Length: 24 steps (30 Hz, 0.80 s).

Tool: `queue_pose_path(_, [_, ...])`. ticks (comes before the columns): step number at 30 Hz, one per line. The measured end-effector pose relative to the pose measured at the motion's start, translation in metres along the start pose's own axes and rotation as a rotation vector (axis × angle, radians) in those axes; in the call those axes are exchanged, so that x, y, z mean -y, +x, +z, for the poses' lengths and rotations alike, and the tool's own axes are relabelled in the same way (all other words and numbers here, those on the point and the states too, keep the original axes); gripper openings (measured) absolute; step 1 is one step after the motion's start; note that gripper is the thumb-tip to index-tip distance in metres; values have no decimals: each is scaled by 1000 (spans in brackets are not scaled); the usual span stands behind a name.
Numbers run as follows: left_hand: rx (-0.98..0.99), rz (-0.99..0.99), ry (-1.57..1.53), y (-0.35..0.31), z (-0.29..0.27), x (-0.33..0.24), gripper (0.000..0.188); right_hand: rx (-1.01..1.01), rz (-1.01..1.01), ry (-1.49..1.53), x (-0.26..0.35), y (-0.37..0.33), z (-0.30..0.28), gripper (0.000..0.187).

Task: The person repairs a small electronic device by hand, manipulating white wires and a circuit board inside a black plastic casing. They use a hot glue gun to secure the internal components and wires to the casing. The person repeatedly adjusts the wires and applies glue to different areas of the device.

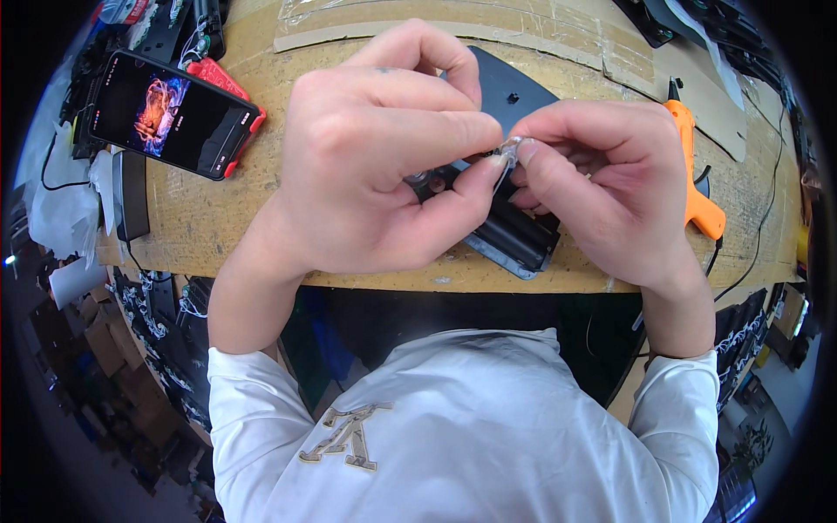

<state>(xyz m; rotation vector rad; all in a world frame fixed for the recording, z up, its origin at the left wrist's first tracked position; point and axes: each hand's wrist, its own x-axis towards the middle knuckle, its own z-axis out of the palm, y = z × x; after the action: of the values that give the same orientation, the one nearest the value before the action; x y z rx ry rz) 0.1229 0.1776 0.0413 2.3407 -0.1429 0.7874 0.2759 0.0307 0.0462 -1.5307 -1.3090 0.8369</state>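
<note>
My left hand (384, 157) is closed in a pinch, thumb against forefinger. Opposite it, my right hand (602, 174) pinches too, and the fingertips of both nearly meet. Between them is a small clear, shiny piece with thin wires (509, 155); its exact kind is too small to tell. Beneath the hands lies a black plastic housing (523, 228) with a rounded, tube-like part, close to the table's front edge. A dark flat panel (510, 87) extends behind it, and my hands hide much of both.
An orange glue gun (693, 166) lies right of my right hand, its cord trailing off. To the left, a phone (170, 113) with a lit screen leans over a red case. Cardboard sheets (453, 28) lie along the back of the table (209, 209). Dark parts crowd the far corners.
</note>
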Motion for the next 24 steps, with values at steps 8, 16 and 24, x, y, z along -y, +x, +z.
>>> queue_pose_path(8, [21, -27, -71, -2, -3, 4, 15, 75, 198, 306, 4, 4, -7, 13])
queue_pose_path(16, [-4, -41, -129, 0, -11, 9, 15, 51, -288, -21, 1, 7, -10, 18])
queue_pose_path(24, [-151, -22, 107, 6, -17, -13, 28, -244, -472, -426, 27, 11, -2, 9])
